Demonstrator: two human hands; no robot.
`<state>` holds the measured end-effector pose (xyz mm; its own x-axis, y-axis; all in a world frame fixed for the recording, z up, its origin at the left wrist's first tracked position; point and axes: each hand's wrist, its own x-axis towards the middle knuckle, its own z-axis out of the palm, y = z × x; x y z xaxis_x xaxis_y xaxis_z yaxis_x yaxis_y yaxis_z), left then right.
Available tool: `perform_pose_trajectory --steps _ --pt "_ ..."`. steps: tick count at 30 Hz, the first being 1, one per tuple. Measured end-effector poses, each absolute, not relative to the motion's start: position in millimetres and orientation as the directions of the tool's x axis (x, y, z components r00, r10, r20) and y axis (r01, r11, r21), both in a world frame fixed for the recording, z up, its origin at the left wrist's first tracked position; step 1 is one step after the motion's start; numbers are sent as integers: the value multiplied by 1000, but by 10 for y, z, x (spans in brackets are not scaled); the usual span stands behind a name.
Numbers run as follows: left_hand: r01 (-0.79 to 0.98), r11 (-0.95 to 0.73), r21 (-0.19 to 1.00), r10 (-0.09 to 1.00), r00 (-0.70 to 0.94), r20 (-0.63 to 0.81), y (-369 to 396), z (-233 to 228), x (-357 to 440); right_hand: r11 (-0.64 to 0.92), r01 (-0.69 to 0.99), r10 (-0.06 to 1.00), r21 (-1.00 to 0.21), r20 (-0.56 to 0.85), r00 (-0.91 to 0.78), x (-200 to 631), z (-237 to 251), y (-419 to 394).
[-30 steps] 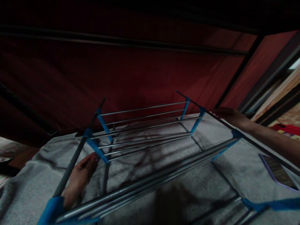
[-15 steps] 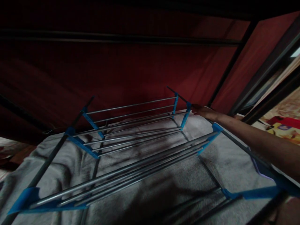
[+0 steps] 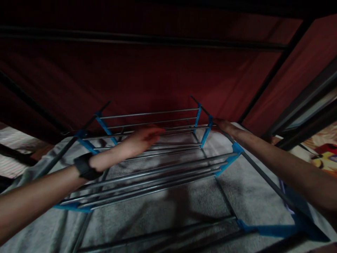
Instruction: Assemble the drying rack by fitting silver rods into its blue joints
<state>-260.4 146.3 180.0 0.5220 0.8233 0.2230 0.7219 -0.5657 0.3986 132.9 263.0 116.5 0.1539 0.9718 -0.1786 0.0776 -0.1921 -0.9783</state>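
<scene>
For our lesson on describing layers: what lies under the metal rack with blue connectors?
Under the rack lies a grey blanket, seen between the rods, with their shadows on it. The blanket covers whatever is beneath it. The left hand reaches over the rods.

Both forearms are bare, with no sleeves in view. The left hand (image 3: pixel 140 137) has a dark band (image 3: pixel 84 166) around its wrist; the right hand (image 3: pixel 223 125) wears nothing.

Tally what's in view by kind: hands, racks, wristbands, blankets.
Hands: 2, left hand over the rods, right hand on the far side rail
Rack: 1, metal rods with blue brackets
Wristband: 1, dark, on the left wrist
Blanket: 1, grey, under the rack
Total: 5
</scene>
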Motion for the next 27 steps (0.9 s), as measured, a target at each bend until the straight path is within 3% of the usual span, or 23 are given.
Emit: perform_pose_trajectory --steps 4,9,14,20,27 --pt "660 -701 272 712 673 201 1787 1625 -1988 -179 103 976 -979 -163 146 1314 1154 2614" --pt "652 -747 134 660 699 276 2011 1503 -1316 -93 224 994 -970 -78 73 1320 1165 2518" --pt "643 -766 -5 623 745 238 2179 1249 -798 1 307 1000 -952 1 -1 1327 1167 2428" --pt "711 -696 106 715 672 193 2428 1052 -559 -56 308 998 -950 -48 34 1285 1162 2427" --pt "674 -692 258 721 666 192 2464 1133 -651 -69 301 998 -951 -64 24 1270 1156 2389"
